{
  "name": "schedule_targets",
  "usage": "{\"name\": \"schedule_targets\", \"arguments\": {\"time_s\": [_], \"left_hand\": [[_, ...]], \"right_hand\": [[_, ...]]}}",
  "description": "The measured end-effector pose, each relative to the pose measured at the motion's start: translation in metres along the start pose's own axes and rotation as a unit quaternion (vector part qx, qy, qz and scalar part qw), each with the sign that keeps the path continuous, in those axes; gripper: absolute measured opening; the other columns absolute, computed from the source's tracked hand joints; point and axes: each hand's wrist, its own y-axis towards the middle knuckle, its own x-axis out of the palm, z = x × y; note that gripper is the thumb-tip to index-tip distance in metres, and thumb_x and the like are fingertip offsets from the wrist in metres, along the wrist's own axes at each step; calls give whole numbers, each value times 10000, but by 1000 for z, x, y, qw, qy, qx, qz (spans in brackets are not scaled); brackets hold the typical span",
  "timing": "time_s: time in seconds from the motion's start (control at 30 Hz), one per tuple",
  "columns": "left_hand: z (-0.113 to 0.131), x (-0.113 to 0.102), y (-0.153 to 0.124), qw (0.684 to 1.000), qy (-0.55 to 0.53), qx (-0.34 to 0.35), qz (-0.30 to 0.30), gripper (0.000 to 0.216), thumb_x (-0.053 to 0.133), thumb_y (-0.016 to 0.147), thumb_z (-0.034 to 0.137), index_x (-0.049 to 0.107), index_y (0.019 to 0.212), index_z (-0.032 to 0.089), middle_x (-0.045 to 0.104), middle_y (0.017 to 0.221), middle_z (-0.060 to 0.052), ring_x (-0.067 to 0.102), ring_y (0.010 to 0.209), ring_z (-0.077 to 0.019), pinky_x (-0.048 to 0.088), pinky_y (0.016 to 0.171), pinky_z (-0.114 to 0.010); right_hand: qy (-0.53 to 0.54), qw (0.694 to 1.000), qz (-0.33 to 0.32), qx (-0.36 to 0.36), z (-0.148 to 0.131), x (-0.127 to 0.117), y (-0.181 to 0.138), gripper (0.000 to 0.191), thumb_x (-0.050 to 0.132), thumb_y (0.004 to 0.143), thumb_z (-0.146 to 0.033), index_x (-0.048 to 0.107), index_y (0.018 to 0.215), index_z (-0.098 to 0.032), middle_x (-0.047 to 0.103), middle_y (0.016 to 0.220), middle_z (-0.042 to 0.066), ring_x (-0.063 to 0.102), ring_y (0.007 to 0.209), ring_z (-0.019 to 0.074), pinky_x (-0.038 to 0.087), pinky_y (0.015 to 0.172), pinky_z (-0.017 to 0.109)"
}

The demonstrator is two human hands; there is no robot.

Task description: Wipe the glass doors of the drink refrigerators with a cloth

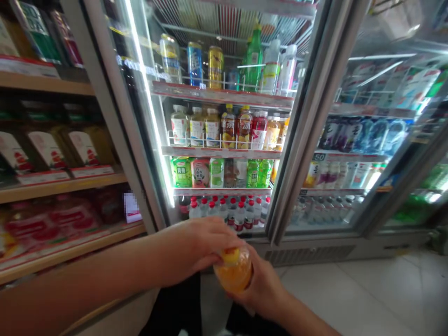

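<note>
My left grip (207,240) pinches the round yellow cap (231,255); my right grip (265,282) clasps the orange plastic bottle (232,276), which slackness could drop.

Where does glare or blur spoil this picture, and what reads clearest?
Head view: hard glare along the white light strip; head view: side shelves at left smeared by blur, orange bottle, left hand and right hand somewhat soft; head view: drinks midway up the cooler read clearest.
</note>
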Motion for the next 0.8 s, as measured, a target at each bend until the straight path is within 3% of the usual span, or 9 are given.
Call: {"name": "schedule_targets", "arguments": {"time_s": [0.13, 0.27, 0.4, 0.6, 0.7, 0.77, 0.8], "left_hand": [[4, -4, -1, 1000, -3, 13, 11, 325, 619, 949, 229, 619, 1271, 273, 690, 1159, -34, 603, 1087, -173, 457, 967, -278], [13, -8, -1, 999, 29, -27, 36, 254, 760, 849, 356, 684, 1054, 226, 695, 1024, -21, 622, 974, -175, 466, 848, -260], [22, -2, -1, 992, 88, -56, 69, 311, 809, 778, 442, 635, 852, 195, 649, 867, -2, 585, 813, -158, 416, 698, -245], [36, 11, -2, 966, 209, -43, 148, 304, 738, 812, 415, 558, 719, 189, 588, 724, 3, 481, 690, -155, 346, 664, -283], [37, 5, -4, 976, 117, -94, 160, 342, 693, 838, 469, 557, 703, 186, 570, 704, 8, 470, 674, -143, 330, 643, -268], [32, 0, -6, 976, -55, -144, 154, 387, 631, 872, 560, 593, 776, 187, 579, 735, 11, 488, 677, -130, 343, 633, -245], [27, -2, -8, 961, -165, -161, 155, 430, 601, 877, 615, 610, 834, 188, 585, 756, 12, 492, 672, -122, 354, 628, -234]], "right_hand": [[-11, 1000, -1, -1, -9, -2, -2, 791, 830, 630, -432, 494, 1342, -360, 738, 1086, -2, 729, 898, 261, 590, 783, 338], [-20, 1000, 5, 4, -17, -1, -5, 691, 805, 683, -474, 520, 1294, -320, 745, 1032, -9, 732, 863, 227, 585, 733, 285], [-26, 999, 29, -13, -17, 6, -9, 747, 795, 699, -454, 485, 1354, -274, 750, 1052, 11, 738, 857, 208, 583, 692, 244], [-48, 994, 99, -23, -15, 16, -8, 744, 792, 690, -371, 500, 1365, -256, 746, 1120, 47, 748, 894, 225, 603, 722, 255], [-47, 993, 108, -24, -16, 17, -8, 740, 785, 697, -362, 492, 1370, -268, 736, 1157, 39, 748, 923, 220, 606, 752, 252], [-44, 993, 110, -27, -17, 17, -10, 762, 788, 687, -343, 483, 1381, -275, 736, 1159, 27, 750, 920, 211, 607, 783, 251], [-43, 992, 112, -30, -17, 16, -12, 785, 795, 673, -331, 480, 1389, -273, 739, 1150, 25, 752, 913, 210, 607, 795, 251]]}}
